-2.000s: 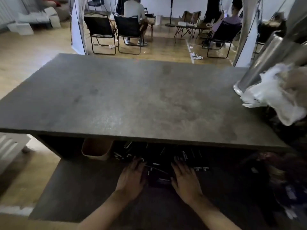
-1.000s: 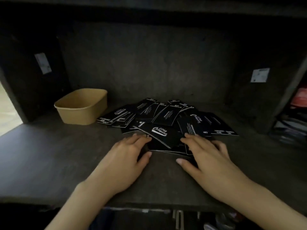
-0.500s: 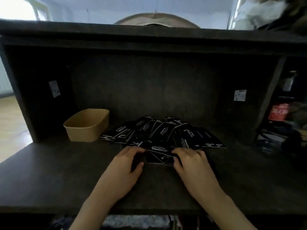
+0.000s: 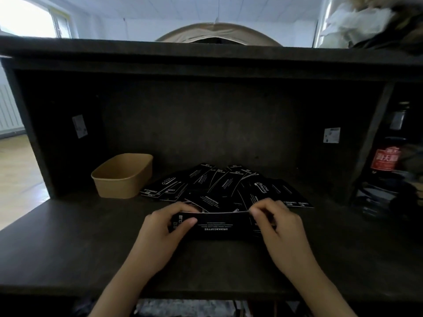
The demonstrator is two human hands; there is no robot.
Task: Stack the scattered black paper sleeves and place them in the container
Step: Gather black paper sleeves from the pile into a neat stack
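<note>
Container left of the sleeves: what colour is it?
Plain tan kraft-paper brown container, seen in the head view.

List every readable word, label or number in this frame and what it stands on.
"DRINK&COFFEE", upside down: black paper sleeve held by both hands.
"CLUB": same sleeve, beside left hand.
"DRINK&COFFEE": sleeve in the scattered pile.
Red bottle label: characters too blurred.
White stickers: too small.

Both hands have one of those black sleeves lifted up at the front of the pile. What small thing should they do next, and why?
Probably lay the held sleeve flat on the shelf near the person, to start a stack. The left hand and right hand pinch its ends, the scattered sleeves still overlap loosely, and the brown container looks empty.
</note>
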